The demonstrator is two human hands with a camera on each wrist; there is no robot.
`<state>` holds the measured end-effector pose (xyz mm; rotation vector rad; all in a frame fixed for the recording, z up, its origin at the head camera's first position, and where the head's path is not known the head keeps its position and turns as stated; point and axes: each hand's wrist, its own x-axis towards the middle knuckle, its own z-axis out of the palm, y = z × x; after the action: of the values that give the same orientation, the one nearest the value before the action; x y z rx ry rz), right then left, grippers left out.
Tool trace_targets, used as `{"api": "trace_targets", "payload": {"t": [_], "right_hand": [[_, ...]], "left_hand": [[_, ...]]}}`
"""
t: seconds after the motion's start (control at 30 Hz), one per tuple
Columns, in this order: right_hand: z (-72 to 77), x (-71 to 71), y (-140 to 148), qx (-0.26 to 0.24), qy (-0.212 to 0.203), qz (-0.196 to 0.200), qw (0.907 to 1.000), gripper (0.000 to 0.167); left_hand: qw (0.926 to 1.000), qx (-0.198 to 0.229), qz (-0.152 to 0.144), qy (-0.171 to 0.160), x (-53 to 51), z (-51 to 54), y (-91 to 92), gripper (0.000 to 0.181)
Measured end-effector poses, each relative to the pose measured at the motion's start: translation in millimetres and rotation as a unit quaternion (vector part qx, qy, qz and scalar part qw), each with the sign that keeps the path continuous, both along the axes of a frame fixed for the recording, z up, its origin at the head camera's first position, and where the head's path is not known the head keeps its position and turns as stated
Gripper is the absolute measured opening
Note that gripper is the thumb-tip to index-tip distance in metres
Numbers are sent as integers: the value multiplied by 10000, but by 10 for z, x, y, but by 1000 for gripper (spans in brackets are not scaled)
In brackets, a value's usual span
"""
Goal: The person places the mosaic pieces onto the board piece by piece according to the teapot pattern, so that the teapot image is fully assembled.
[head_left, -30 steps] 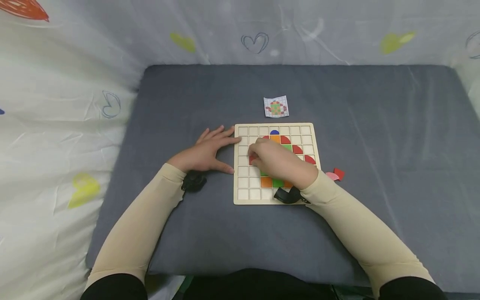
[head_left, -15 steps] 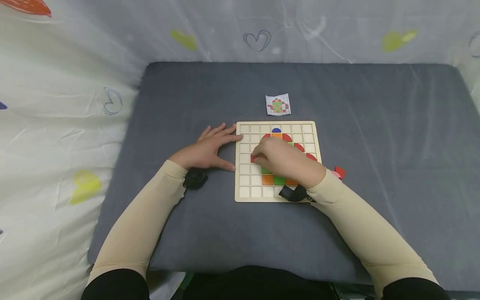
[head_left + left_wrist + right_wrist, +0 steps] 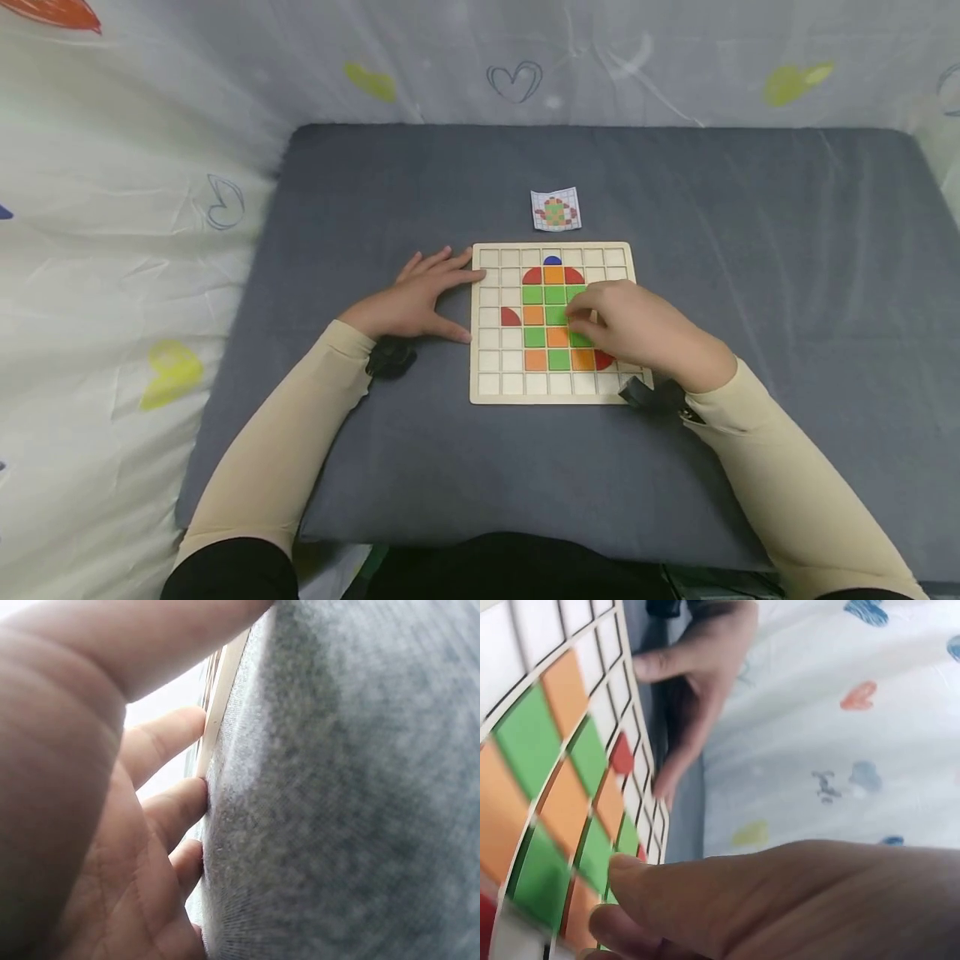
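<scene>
A wooden grid board (image 3: 496, 384) lies on the table, with green, orange and red tiles in its middle cells and a blue half-round tile (image 3: 552, 261) near the top. A red quarter-round tile (image 3: 510, 317) sits in a cell on the left. My left hand (image 3: 408, 304) is spread out, its thumb and fingers touching the board's left edge. Over the board's right part is my right hand (image 3: 630, 327), fingers loosely bent with nothing seen between them. In the right wrist view its thumb (image 3: 641, 874) hovers over or touches the tiles; contact is unclear.
Beyond the board lies a small card (image 3: 556, 209) printed with a coloured tile pattern. Grey cloth covers the table (image 3: 750, 250). A white curtain (image 3: 450, 67) with drawn hearts hangs behind and at the left.
My right hand has moved right, away from the red quarter-round tile, which stays in its cell. The middle tiles now show. Its arm now covers the loose pieces at right. My left hand stays put.
</scene>
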<state>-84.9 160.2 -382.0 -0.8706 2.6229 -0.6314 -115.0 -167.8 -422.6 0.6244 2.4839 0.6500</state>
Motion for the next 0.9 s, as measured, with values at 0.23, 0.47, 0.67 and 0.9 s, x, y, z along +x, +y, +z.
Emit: {"api": "trace_targets", "payload": {"t": [0.23,0.47,0.67,0.9], "right_hand": [[51,72,350,-5,51,-364,9993,17],[41,163,632,146,38,-634,9979,17],[37,238,832,268,196,-740,9967,20],[-23,317,1019,359,172,-778,9962,22]], "left_hand": [[10000,-6,13,-28,-3,25,9,102],[10000,14,10,-18,-2,19,-8,102],[10000,26,-18,34,-8,6,-24,103],[10000,14,-30,-15,-12,-10,-14,104]]}}
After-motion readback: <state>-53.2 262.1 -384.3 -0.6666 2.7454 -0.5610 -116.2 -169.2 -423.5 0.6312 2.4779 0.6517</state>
